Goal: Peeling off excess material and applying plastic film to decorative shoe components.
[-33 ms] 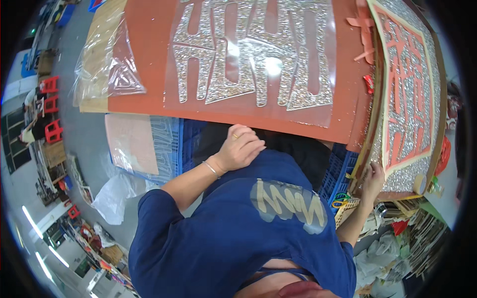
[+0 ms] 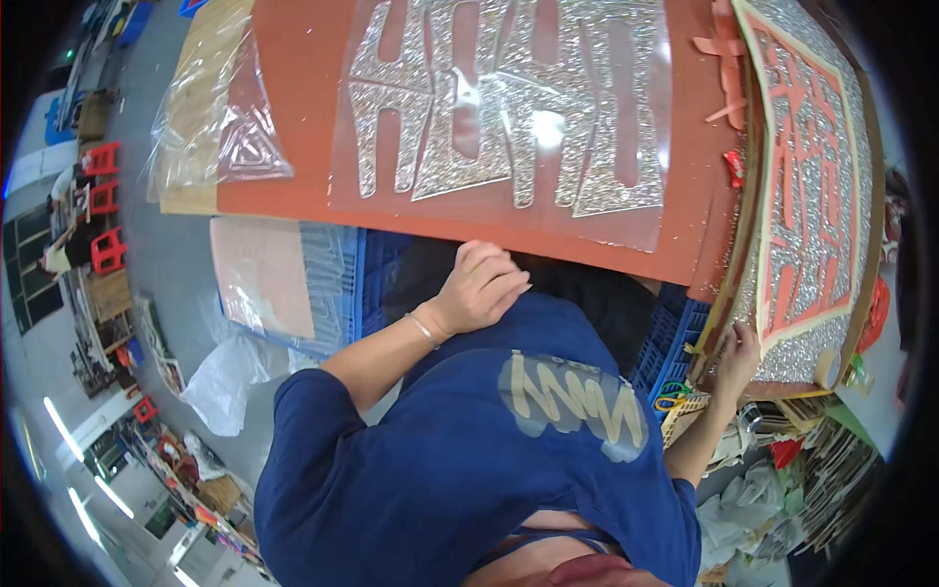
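Just off the front edge of the orange-red worktable [image 2: 293, 203], my left hand [image 2: 482, 286] is loosely closed, fingers curled together, with nothing visible in it. On the table lies a clear plastic sheet [image 2: 611, 227] bearing silver glitter cut-out shapes [image 2: 455, 176]. My right hand [image 2: 736, 360] is at the near left corner of a glitter-covered board [image 2: 782, 366] on the right, fingertips bent against its surface. Whatever those fingers pinch is too small to make out. Beside them is the corner of a cream-bordered orange stencil-like sheet [image 2: 787, 331] with cut-outs showing glitter.
Orange strips [image 2: 729, 73] and a small red wrapper [image 2: 734, 168] lie between table and board. A tape roll [image 2: 827, 368] sits on the board's near edge. Clear film [image 2: 249, 137] covers the table's left end. Blue crates [image 2: 670, 338] and green-handled scissors [image 2: 671, 395] are below.
The whole view has shifted slightly, so the table and board appear a little to the right. Both hands stay in nearly the same places.
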A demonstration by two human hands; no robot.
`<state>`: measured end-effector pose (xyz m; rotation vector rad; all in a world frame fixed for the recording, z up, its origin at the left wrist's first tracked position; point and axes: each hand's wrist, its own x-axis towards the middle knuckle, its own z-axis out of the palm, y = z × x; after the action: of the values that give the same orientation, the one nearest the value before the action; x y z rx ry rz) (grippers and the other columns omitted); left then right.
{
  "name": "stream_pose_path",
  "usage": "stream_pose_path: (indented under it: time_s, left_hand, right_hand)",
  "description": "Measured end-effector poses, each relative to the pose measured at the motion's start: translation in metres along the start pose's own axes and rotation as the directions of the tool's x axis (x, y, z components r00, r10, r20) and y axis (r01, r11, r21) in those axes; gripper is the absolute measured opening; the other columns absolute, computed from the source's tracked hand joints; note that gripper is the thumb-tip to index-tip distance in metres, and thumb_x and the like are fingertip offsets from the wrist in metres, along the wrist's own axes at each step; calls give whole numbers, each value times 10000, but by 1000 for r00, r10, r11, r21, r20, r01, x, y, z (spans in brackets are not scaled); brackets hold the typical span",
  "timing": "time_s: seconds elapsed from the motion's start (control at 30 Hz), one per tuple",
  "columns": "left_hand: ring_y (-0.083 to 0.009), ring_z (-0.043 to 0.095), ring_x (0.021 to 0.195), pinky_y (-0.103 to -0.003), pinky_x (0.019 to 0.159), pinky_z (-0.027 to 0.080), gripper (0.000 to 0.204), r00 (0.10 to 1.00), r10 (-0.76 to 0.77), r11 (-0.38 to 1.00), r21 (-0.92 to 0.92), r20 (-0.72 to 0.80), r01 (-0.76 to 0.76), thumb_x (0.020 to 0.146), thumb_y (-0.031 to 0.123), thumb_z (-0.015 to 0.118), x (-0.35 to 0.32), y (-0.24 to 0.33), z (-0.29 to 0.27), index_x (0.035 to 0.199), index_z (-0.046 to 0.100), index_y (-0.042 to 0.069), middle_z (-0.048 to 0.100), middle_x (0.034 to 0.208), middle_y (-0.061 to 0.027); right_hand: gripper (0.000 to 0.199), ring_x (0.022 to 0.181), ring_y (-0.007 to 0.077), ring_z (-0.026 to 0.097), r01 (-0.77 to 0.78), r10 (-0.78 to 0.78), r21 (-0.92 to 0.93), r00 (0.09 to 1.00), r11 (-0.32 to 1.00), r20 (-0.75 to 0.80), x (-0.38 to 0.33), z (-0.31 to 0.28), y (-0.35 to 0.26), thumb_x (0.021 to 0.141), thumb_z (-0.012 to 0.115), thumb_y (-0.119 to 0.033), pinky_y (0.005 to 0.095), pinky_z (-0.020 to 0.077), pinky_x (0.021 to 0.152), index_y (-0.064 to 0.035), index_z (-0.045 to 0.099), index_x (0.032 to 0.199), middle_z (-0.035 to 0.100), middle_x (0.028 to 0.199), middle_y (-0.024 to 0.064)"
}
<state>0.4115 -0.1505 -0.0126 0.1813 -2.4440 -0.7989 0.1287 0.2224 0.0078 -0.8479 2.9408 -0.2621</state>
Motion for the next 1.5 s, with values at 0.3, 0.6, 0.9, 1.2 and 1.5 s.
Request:
stream_pose_path:
  time_s: [0.3, 0.6, 0.9, 1.2, 1.5]
  left_hand:
    - [-264, 526, 925, -406, 859, 411, 230, 986, -84, 980, 169, -143, 107, 691, 83, 756, 1, -21, -12, 888, 636, 90, 573, 950, -40]
    - [-275, 502, 1005, -389, 909, 381, 183, 960, -136, 966, 181, -243, 183, 721, 51, 723, 22, -27, -7, 883, 643, 84, 571, 970, -46]
    - [-298, 464, 1187, -436, 1031, 286, 190, 971, -194, 945, 240, -139, 223, 788, 113, 671, 18, -27, -5, 967, 657, 49, 580, 1176, -94]
    - [-353, 150, 1428, -641, 1081, 28, 697, 947, -267, 920, 339, 179, 195, 875, 460, 560, 21, -22, -1, 1381, 398, 9, 280, 1509, -155]
    - [-296, 136, 1436, -678, 1061, 53, 835, 872, -229, 902, 432, 433, 22, 762, 592, 586, 41, -23, -14, 1358, 436, 26, 311, 1498, -112]
  right_hand:
    - [105, 861, 245, 578, 110, -8, 308, 949, 945, -316, 37, -8, -116, 906, 567, -58, 339, 452, 803, -4, 632, 968, 622, 914, 113]
    - [177, 758, 264, 522, 725, -642, 510, 671, 463, -370, 79, 84, -321, 737, 678, -11, 368, 420, 659, -50, 614, 898, 571, 799, 81]
    - [331, 822, 239, 536, 790, -712, 230, 612, 568, -344, 66, 78, -311, 721, 680, -24, 378, 412, 741, -68, 647, 1047, 590, 871, 52]
    - [94, 809, 247, 605, 142, -1, 309, 909, 940, -418, 53, -3, -142, 883, 598, -32, 342, 482, 738, 10, 643, 953, 635, 867, 123]
    - [182, 798, 307, 641, -161, 159, -48, 986, 986, -43, 9, 0, -23, 887, 600, -171, 391, 491, 726, -32, 684, 970, 660, 891, 152]
